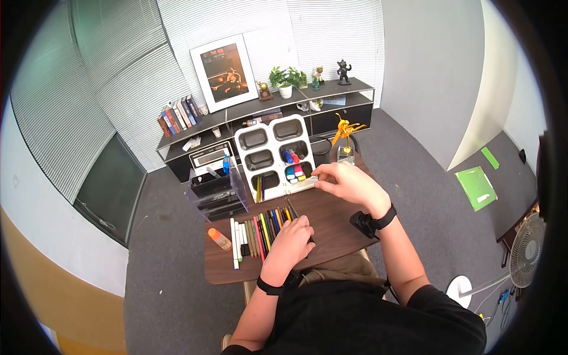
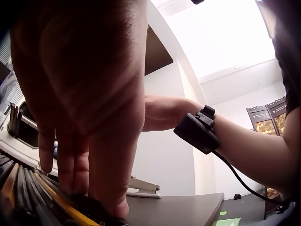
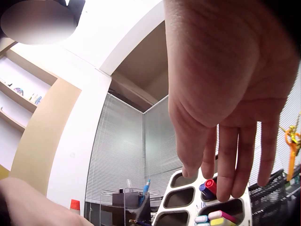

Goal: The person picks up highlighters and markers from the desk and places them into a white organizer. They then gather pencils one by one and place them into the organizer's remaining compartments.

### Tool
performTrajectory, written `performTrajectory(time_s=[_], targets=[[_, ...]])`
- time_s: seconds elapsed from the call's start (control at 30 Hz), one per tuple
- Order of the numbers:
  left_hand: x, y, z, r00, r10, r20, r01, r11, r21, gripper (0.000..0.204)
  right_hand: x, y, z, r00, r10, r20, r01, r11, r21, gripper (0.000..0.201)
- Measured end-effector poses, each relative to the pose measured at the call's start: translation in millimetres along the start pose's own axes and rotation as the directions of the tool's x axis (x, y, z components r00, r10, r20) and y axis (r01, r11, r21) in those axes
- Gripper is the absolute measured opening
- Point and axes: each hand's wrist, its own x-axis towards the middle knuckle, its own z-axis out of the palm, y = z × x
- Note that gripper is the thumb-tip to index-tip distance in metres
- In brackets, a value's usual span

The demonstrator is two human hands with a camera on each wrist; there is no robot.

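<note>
a black shirt [image 1: 367, 322] lies nearest, the left hand [image 1: 289, 245] over pens [image 1: 259, 238], the right hand [image 1: 357, 186] beside the tray [image 1: 276, 151], both hands straight-fingered.

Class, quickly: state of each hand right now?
Left hand: at the row of pens; whether it grips one cannot be told.
Right hand: open, fingers straight, by the white tray.

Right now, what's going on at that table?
A person's left hand is over the right end of a row of pens on the brown table; whether it grips any is hidden. Their right hand, with nothing visibly held, is beside the highlighters in the white organizer, lower right. Blue and red markers sit in the compartment above.
</note>
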Motion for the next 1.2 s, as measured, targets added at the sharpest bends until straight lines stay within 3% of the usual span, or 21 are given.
performTrajectory(time_s=[0.33, 0.53, 0.6, 0.63, 0.73, 0.9, 1.0, 1.2], targets=[[3.2, 5.8, -0.8, 0.999, 0.042, 0.014, -0.041, 0.997, -0.061, 0.021, 0.6, -1.1, -1.0, 1.0, 0.004, 0.007, -0.004, 1.0, 0.005, 0.031], [1.2, 22.7, -35.7, 0.992, 0.061, -0.109, -0.073, 0.991, -0.116, 0.021, -0.9, -3.5, -5.0, 1.0, 0.02, 0.008, -0.02, 1.0, 0.015, 0.031], [0.4, 17.5, -46.5, 0.959, 0.093, -0.269, -0.125, 0.986, -0.108, 0.019, -0.1, -1.1, -2.3, 1.0, 0.012, 0.0, -0.012, 1.0, 0.016, 0.031], [-0.5, 11.9, -50.0, 0.958, 0.093, -0.271, -0.125, 0.986, -0.106, 0.019, 0.5, -0.3, -1.5, 1.0, 0.005, -0.01, -0.005, 1.0, 0.015, 0.03], [-3.6, -4.2, -60.2, 0.945, -0.013, -0.328, -0.021, 0.995, -0.1, 0.021, -0.1, -1.8, -1.2, 1.0, -0.006, -0.014, 0.006, 1.0, 0.01, 0.031], [-3.2, -30.7, -63.2, 0.903, -0.016, -0.428, -0.046, 0.99, -0.132, 0.018, -0.7, -6.7, -4.7, 1.0, 0.029, 0.013, -0.029, 1.0, -0.001, 0.031], [-4.9, -38.7, -63.9, 0.889, -0.143, -0.434, 0.037, 0.969, -0.244, 0.012, -0.6, -6.0, -5.0, 0.999, 0.035, 0.028, -0.035, 0.999, -0.004, 0.031], [0.4, -57.1, -45.0, 0.842, -0.184, -0.507, 0.054, 0.964, -0.261, 0.007, 0.1, -4.4, -3.6, 0.999, 0.027, 0.031, -0.026, 1.0, -0.005, 0.031]])
